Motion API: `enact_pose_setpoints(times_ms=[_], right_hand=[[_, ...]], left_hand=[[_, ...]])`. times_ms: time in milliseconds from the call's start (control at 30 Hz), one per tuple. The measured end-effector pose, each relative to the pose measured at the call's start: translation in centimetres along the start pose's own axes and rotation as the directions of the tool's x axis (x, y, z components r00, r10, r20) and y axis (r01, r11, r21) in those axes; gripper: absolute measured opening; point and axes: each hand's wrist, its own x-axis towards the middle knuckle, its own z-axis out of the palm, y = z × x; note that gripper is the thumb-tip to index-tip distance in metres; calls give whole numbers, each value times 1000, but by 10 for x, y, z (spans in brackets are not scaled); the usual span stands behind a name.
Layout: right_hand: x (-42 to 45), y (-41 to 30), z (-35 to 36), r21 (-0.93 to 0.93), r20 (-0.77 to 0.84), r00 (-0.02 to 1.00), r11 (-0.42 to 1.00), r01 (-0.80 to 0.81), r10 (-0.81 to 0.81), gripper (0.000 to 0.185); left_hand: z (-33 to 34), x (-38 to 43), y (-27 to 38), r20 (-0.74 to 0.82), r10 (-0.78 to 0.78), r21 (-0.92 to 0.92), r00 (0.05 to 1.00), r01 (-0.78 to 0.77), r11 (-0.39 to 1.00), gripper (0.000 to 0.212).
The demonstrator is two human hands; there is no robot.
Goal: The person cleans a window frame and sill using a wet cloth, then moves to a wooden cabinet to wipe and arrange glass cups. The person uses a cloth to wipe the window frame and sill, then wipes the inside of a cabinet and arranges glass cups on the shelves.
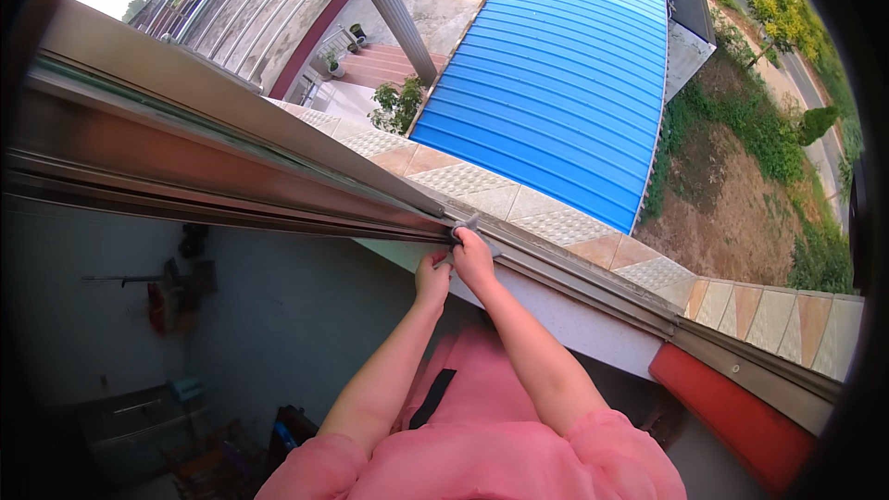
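Observation:
A grey cloth [494, 248] is bunched at the end of a sliding window sash [333, 163], just over the metal window track [576, 288]. My right hand [474, 258] grips the cloth against the sash edge. Just left of it, on the room side, my left hand [433, 281] pinches a lower bit of the same cloth between thumb and fingers. Part of the cloth is hidden behind my hands. The white inner sill [555, 333] lies under my right forearm.
Outside the track runs a tiled ledge [514, 198], with a blue corrugated roof [549, 83] below. A red panel [729, 417] borders the frame at right. Indoors, dim items hang on a wall [250, 298]; furniture stands lower left.

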Motion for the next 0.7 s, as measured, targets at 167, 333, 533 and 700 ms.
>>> enact_pose_setpoints(times_ms=[167, 333, 533, 700], right_hand=[[-2, -62, -24, -19, -41, 991, 992, 129, -129, 19], [-8, -143, -58, -62, -24, 968, 967, 249, -251, 16], [-8, -222, -95, -93, -3, 897, 894, 439, -441, 14], [-8, -308, -131, -50, -56, 799, 801, 596, -598, 16]], left_hand=[[-6, -8, 11, 19, 16, -135, 1000, -13, 991, 23], [-9, 4, 3, 80, 413, 275, 907, -418, 866, 17], [3, -21, 44, 133, 606, 186, 785, -620, 762, 16], [1, -35, 59, 107, 545, -92, 832, -538, 838, 19]])
